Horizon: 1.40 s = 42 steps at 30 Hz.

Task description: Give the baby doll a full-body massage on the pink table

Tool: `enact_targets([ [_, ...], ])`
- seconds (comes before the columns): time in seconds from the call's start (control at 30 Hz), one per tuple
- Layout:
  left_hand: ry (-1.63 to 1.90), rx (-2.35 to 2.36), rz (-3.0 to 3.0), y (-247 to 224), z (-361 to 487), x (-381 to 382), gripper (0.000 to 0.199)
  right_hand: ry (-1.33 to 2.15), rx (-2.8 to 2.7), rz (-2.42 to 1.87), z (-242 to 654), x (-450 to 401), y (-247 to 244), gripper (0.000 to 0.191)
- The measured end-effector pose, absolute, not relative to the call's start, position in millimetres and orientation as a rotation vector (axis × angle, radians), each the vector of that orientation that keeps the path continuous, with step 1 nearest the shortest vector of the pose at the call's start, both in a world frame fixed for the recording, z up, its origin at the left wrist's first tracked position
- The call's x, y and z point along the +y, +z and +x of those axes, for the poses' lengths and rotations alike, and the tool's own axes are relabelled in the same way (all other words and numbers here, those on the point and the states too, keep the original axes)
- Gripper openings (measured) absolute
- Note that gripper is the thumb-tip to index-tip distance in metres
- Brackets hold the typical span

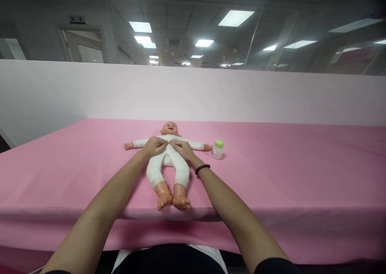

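A baby doll (157, 170) with a white cloth body lies on its back, head away from me and bare feet near the table's front edge. Both my hands rest on its torso, fingertips almost meeting at the middle. My left hand (155, 146) lies on the left side of the chest, its fingers extended and bent a little. On the right side, my right hand (183, 148) lies with its fingers stretched toward the centre. Neither hand grips anything. A small bottle with a green cap (218, 149) stands beside the doll's arm on the right.
A pink cloth (286, 169) covers the wide table and hangs over its front edge. Behind it runs a low white wall (193, 93) with glass above, which shows ceiling lights. A dark beaded bracelet (202, 169) circles my right wrist.
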<state>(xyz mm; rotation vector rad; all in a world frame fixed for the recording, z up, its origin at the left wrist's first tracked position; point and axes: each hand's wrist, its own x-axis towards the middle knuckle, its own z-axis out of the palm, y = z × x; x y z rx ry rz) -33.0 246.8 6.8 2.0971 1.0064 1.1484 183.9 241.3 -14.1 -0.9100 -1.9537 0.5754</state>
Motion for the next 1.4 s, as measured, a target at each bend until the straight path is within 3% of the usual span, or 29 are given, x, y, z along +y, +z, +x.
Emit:
enact_targets([
  [0.23, 1.066, 0.874, 2.304, -2.8, -28.6, 249.4, 0.045, 0.612, -2.096, -1.071, 184.7, 244.2, -14.6, 0.054],
  [0.5, 1.144, 1.148, 2.246, -20.3, -28.7, 259.4, 0.051, 0.478, -1.987, -1.412, 177.3, 243.5, -15.6, 0.077],
  [0.63, 1.188, 1.258, 2.243, -14.3, -29.4, 250.4, 0.028, 0.309, -1.919, -1.425, 180.1, 235.8, -10.9, 0.048],
  [0.73, 1.194, 1.269, 2.263, -8.6, -28.2, 243.1, 0.027, 0.245, -1.941, -1.339, 180.2, 232.3, -7.5, 0.034],
  [0.9, 1.175, 1.112, 2.271, -5.6, -24.6, 239.0, 0.015, 0.307, -2.084, -1.073, 176.7, 231.2, -7.4, 0.036],
  [1.07, 1.153, 0.985, 2.223, -9.0, -23.9, 247.3, 0.038, 0.407, -2.169, -1.083, 178.9, 238.6, -12.3, 0.052],
  [1.23, 1.193, 1.129, 2.118, -14.0, -24.3, 253.6, 0.047, 0.434, -2.147, -1.270, 180.9, 242.5, -15.5, 0.065],
  [1.33, 1.234, 1.262, 2.087, -12.8, -23.9, 250.5, 0.033, 0.368, -2.060, -1.343, 179.7, 237.8, -14.2, 0.068],
  [1.4, 1.241, 1.336, 2.104, -11.0, -23.2, 247.6, 0.022, 0.298, -1.995, -1.359, 178.2, 234.0, -12.2, 0.056],
])
